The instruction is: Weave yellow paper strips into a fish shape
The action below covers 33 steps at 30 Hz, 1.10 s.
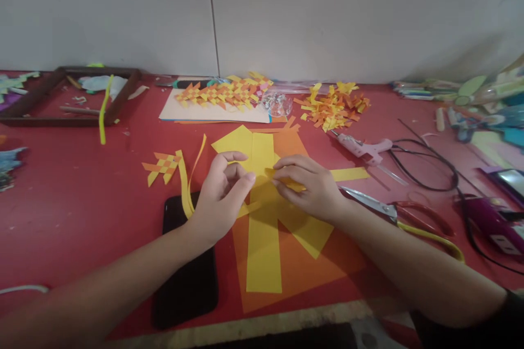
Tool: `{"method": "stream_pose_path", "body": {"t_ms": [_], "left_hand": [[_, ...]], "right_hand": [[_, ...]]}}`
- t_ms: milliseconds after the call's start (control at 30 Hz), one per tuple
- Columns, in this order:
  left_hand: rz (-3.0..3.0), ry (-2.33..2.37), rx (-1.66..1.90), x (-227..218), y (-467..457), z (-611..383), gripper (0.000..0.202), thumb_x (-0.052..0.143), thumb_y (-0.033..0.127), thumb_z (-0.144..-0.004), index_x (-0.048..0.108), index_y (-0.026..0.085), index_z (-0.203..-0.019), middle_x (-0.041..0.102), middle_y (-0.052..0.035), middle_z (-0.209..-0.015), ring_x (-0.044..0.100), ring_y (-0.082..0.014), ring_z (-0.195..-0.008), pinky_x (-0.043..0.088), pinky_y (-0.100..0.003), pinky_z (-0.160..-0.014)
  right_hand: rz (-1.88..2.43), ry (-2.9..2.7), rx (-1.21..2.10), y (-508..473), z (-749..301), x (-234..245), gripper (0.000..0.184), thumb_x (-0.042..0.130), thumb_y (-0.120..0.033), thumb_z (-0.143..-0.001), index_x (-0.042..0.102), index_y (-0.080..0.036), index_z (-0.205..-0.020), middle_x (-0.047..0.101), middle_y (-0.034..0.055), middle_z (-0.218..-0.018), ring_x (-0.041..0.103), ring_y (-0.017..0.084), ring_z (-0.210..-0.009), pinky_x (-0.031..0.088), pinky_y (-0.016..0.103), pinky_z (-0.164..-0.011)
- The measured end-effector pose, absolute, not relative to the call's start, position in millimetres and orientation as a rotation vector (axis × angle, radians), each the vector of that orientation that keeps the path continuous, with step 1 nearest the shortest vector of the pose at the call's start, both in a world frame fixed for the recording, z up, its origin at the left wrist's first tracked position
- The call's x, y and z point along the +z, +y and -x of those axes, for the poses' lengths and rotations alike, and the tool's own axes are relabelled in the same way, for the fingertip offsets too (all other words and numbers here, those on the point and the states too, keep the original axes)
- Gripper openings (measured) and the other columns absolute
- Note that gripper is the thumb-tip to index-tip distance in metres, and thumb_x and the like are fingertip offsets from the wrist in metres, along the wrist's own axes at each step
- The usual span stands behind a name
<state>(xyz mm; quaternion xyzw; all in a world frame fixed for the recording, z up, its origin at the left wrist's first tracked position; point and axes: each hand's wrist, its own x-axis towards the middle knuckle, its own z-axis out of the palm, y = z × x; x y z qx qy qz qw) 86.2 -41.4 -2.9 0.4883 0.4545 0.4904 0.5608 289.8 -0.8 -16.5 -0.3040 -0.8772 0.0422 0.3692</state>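
My left hand (223, 191) hovers over yellow paper with its fingers curled and the thumb apart from the index finger; nothing shows between them. My right hand (309, 185) pinches a narrow yellow paper strip (292, 181), partly hidden by the fingers. Beneath both hands, wide yellow paper pieces (264, 262) lie crossed over orange paper sheets (303, 278). Left of my left hand is a small woven yellow-and-orange paper piece (166, 166), beside a curved yellow strip (185, 188). Another yellow strip (350, 174) lies beyond my right hand.
A black phone (186, 283) lies under my left forearm. Scissors (372, 202) and a pink glue gun (362, 148) with a cable lie right. At the back are a woven paper chain (221, 95), a heap of folded pieces (333, 106) and a brown frame (53, 121).
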Motion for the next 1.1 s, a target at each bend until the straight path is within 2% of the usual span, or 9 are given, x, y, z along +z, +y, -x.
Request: {"method": "stream_pose_path", "body": {"t_ms": [133, 233, 367, 467, 533, 733, 833, 933, 1100], "left_hand": [[-1.207, 1.195, 1.165, -8, -40, -84, 0.036, 0.064, 0.034, -0.086, 0.04, 0.025, -0.111, 0.049, -0.0003, -0.109, 0.051, -0.0049, -0.064, 0.044, -0.018, -0.051], [-1.294, 1.192, 1.037, -14, -39, -81, 0.055, 0.074, 0.039, -0.078, 0.04, 0.025, -0.119, 0.05, -0.0064, -0.122, 0.059, -0.0108, -0.08, 0.054, -0.023, -0.062], [-1.512, 1.205, 0.99, -16, -38, -78, 0.048, 0.076, 0.04, -0.077, 0.054, 0.025, -0.118, 0.061, -0.0065, -0.111, 0.062, -0.0189, -0.099, 0.055, -0.029, -0.079], [-1.652, 1.223, 1.002, -11, -37, -76, 0.022, 0.07, 0.039, -0.083, 0.066, 0.022, -0.096, 0.067, -0.0044, -0.097, 0.063, -0.0176, -0.093, 0.054, -0.03, -0.084], [-1.674, 1.219, 0.996, -6, -37, -75, 0.016, 0.066, 0.037, -0.086, 0.067, 0.021, -0.087, 0.069, -0.0037, -0.09, 0.064, -0.0162, -0.085, 0.054, -0.029, -0.082], [-1.697, 1.212, 1.001, -4, -40, -73, 0.016, 0.065, 0.035, -0.087, 0.069, 0.02, -0.086, 0.071, -0.0046, -0.091, 0.066, -0.0169, -0.085, 0.055, -0.028, -0.08], [-1.721, 1.227, 1.03, -8, -41, -73, 0.023, 0.068, 0.036, -0.085, 0.069, 0.022, -0.103, 0.071, -0.0053, -0.104, 0.066, -0.0175, -0.095, 0.055, -0.028, -0.085], [-1.694, 1.264, 1.032, -9, -42, -72, 0.037, 0.071, 0.04, -0.083, 0.067, 0.024, -0.116, 0.071, -0.0057, -0.112, 0.066, -0.0182, -0.097, 0.057, -0.026, -0.081], [-1.62, 1.311, 0.995, -5, -44, -73, 0.027, 0.072, 0.043, -0.081, 0.075, 0.022, -0.099, 0.076, -0.0045, -0.094, 0.071, -0.018, -0.081, 0.06, -0.026, -0.071]], "right_hand": [[0.717, -2.254, 0.118, -2, -289, -15, 0.008, 0.06, -0.014, -0.087, 0.063, -0.022, -0.087, 0.07, 0.0066, -0.092, 0.068, 0.017, -0.083, 0.056, 0.032, -0.076], [0.698, -2.273, 0.097, -3, -287, -14, 0.007, 0.059, -0.016, -0.087, 0.063, -0.022, -0.086, 0.07, 0.0062, -0.092, 0.067, 0.017, -0.083, 0.056, 0.033, -0.076], [0.681, -2.303, 0.061, -6, -286, -14, 0.008, 0.06, -0.015, -0.086, 0.063, -0.022, -0.085, 0.07, 0.0062, -0.092, 0.068, 0.017, -0.083, 0.056, 0.032, -0.076], [0.678, -2.308, 0.07, -7, -286, -14, 0.009, 0.06, -0.014, -0.086, 0.063, -0.023, -0.087, 0.069, 0.0061, -0.093, 0.068, 0.017, -0.084, 0.056, 0.032, -0.077], [0.684, -2.303, 0.095, -8, -287, -14, 0.009, 0.063, -0.018, -0.086, 0.063, -0.024, -0.092, 0.069, 0.0064, -0.097, 0.068, 0.018, -0.087, 0.056, 0.033, -0.079], [0.662, -2.289, 0.168, -6, -288, -15, 0.012, 0.068, -0.027, -0.086, 0.064, -0.024, -0.097, 0.07, 0.0075, -0.101, 0.068, 0.02, -0.092, 0.057, 0.035, -0.082], [0.654, -2.264, 0.227, -6, -288, -12, 0.007, 0.068, -0.023, -0.087, 0.065, -0.022, -0.093, 0.072, 0.0065, -0.096, 0.069, 0.018, -0.087, 0.057, 0.033, -0.079], [0.649, -2.245, 0.275, -8, -288, -7, 0.004, 0.067, -0.022, -0.088, 0.067, -0.022, -0.091, 0.073, 0.0062, -0.093, 0.07, 0.017, -0.085, 0.057, 0.032, -0.077], [0.655, -2.226, 0.3, -10, -287, -6, 0.006, 0.063, -0.017, -0.088, 0.067, -0.022, -0.089, 0.074, 0.0054, -0.09, 0.07, 0.017, -0.081, 0.056, 0.032, -0.075]]}}
